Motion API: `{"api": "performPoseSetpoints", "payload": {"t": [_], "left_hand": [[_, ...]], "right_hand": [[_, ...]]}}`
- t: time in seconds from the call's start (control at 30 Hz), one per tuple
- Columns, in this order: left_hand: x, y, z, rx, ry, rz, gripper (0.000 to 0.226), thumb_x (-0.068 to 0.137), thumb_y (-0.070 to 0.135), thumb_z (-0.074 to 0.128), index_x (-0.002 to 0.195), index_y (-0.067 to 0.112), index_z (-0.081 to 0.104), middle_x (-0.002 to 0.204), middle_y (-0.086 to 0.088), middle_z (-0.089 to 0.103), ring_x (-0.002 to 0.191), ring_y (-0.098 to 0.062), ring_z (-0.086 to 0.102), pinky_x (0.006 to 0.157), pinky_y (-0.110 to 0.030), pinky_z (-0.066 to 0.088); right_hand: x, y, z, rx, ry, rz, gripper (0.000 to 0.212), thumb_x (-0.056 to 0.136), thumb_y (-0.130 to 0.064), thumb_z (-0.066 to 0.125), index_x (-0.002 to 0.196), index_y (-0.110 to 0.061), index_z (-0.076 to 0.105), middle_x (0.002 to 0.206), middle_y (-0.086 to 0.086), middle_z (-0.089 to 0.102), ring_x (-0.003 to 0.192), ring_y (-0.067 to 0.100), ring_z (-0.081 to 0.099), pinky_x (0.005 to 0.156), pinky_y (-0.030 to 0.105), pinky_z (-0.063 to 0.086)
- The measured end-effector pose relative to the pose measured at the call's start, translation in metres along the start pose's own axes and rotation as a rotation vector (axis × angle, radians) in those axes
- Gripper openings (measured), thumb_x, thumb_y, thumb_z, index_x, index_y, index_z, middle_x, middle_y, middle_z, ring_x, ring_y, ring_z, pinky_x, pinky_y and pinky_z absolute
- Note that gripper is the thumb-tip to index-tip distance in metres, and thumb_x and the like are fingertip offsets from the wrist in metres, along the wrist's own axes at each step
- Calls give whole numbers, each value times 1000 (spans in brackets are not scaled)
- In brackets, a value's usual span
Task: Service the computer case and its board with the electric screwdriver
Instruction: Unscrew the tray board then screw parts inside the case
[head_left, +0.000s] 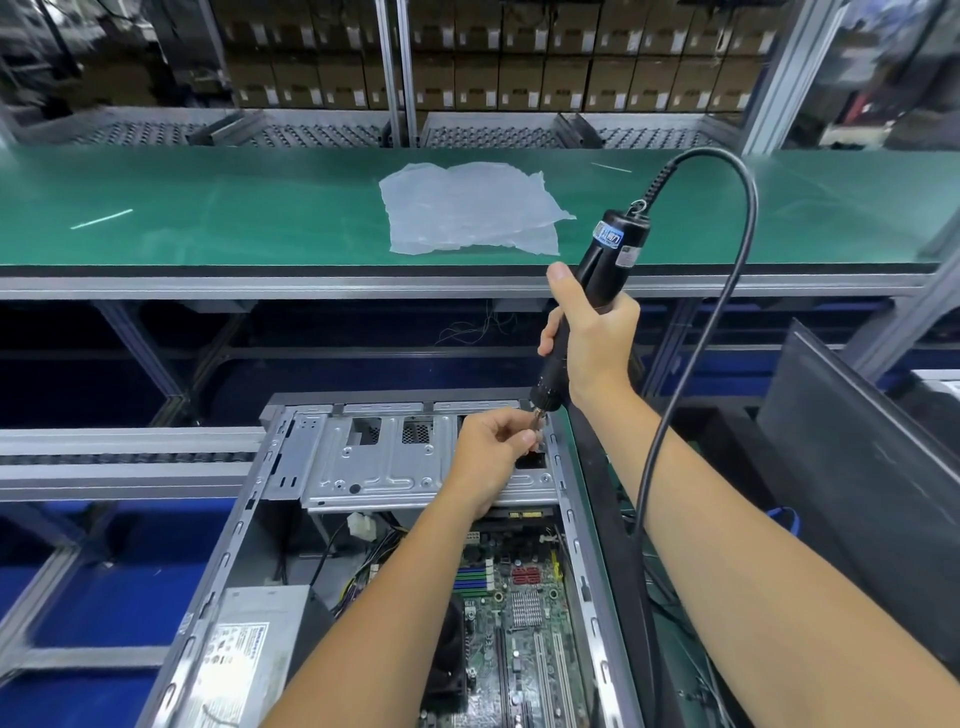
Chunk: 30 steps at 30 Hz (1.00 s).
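My right hand (592, 338) gripped the stiff black corded electric screwdriver (587, 312) mid-barrel while my left hand (493, 452) pinched its bit over the open grey metal computer case (415, 467).

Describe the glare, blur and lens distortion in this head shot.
Head view: wide-angle lens bows the green bench edge and frame posts; light streaks glare on the bench; the top left corner smears with blur; right hand, electric screwdriver and board are sharp.

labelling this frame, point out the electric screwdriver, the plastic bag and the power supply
electric screwdriver (615, 244), head view, upper black body
plastic bag (470, 208), head view, middle of sheet
power supply (249, 649), head view, labelled top
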<state>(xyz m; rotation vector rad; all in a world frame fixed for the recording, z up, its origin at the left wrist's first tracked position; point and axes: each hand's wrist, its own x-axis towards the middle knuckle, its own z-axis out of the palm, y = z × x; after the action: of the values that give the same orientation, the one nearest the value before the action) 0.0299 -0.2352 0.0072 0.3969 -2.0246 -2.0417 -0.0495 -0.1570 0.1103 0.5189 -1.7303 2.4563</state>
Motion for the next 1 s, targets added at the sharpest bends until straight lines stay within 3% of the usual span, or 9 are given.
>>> {"api": "performPoseSetpoints", "payload": {"t": [0.23,0.37,0.43,0.5,0.6,0.7,0.77,0.87,1.0], "left_hand": [[1,-5,3,172,-11,57,36,88,-6,55,92,28,67,91,8,69,84,-1,64,84,-15,49],[2,-5,-1,112,116,-5,45,90,-8,42,85,30,66,95,8,68,64,1,57,61,-14,45],[3,-5,-1,73,185,-32,40,91,-8,41,84,23,66,93,5,68,74,-1,61,55,-9,47],[3,-3,0,77,207,-37,39,91,-9,42,82,21,65,90,4,67,84,-4,62,58,-8,47],[3,-2,1,148,197,-29,40,88,-9,40,80,22,64,90,5,67,81,-8,61,68,-19,48],[3,-3,2,181,196,-33,40,87,-8,40,80,22,65,91,5,68,69,-9,56,67,-26,45],[3,-3,3,207,181,-16,39,86,-8,42,82,21,66,92,3,68,66,-6,55,67,-23,46],[5,-4,4,283,153,7,36,84,-8,46,88,18,71,93,4,69,83,-6,61,73,-12,45],[7,-7,7,375,160,37,29,84,-3,53,88,18,73,85,11,65,76,6,57,62,2,40]], "right_hand": [[-1,5,-5,-68,-65,-4,26,81,-36,74,74,-18,57,50,3,52,39,21,48,44,30,46],[-3,9,-9,-110,-102,-40,24,84,-33,73,70,-20,58,49,3,53,38,22,49,45,29,45],[-5,11,-10,-122,-105,-45,24,83,-33,73,69,-21,58,49,2,53,39,22,49,45,28,45],[-6,13,-10,-128,-107,-51,25,84,-33,72,68,-22,58,49,2,53,39,21,50,45,28,45],[-6,16,-10,-137,-106,-50,26,86,-31,71,66,-21,57,49,1,54,39,21,50,46,27,45],[-7,20,-10,-152,-110,-50,27,86,-30,71,67,-17,56,48,1,53,39,20,50,46,27,44],[-7,22,-10,-158,-115,-58,27,86,-29,71,67,-16,56,48,1,53,39,20,49,46,27,45],[-7,23,-10,-162,-119,-60,27,86,-30,70,68,-16,56,48,1,53,39,20,50,46,27,45],[-9,26,-12,-164,-117,-59,25,86,-26,70,69,-15,57,48,0,53,40,19,50,45,26,44]]}}
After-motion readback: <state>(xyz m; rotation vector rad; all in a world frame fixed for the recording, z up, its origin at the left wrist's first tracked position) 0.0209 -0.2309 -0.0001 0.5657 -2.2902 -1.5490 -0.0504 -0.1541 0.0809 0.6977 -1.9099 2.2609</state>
